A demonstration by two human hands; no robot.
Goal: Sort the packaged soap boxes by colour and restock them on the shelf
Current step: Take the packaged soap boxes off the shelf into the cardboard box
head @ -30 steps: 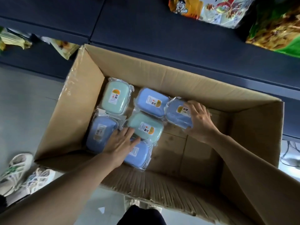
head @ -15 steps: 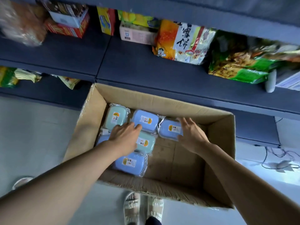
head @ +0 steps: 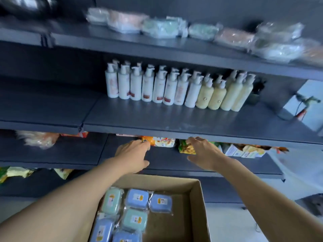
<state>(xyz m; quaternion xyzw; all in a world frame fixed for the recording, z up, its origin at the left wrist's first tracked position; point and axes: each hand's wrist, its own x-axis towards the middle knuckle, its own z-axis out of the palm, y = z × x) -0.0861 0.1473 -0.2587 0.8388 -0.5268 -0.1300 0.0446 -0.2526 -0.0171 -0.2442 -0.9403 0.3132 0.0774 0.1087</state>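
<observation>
While both arms are reaching up and forward, the cardboard box (head: 197,203) is sitting nearest the camera at the bottom, open on top. Six wrapped soap boxes are lying inside it, packed toward its left side: a green soap box (head: 111,200) at the far left, a blue soap box (head: 137,198) just beside it, another blue one (head: 160,203) to the right of that, a second green one (head: 134,220) below, and two more blue ones (head: 102,230) (head: 126,237) at the near edge, partly cut off by the frame. The left forearm is crossing over the box's left wall.

Neither hand is carrying a soap box. The left hand (head: 132,156) is hovering above the lower shelf (head: 52,154) with fingers loosely curved and nothing in it; fingertips are sitting close to an orange snack bag (head: 160,142), contact hard to tell. The right hand (head: 202,152) is spread, fingers relaxed, also holding nothing, with a yellow-green snack bag (head: 187,148) partly behind it.

Further back, the middle shelf (head: 157,119) is carrying a row of pump bottles (head: 174,88), white ones on the left and cream ones on the right. The top shelf (head: 139,44) is holding wrapped packs (head: 164,27) in greenish and pinkish tones, probably more soap boxes, but motion blur is making that unclear.
</observation>
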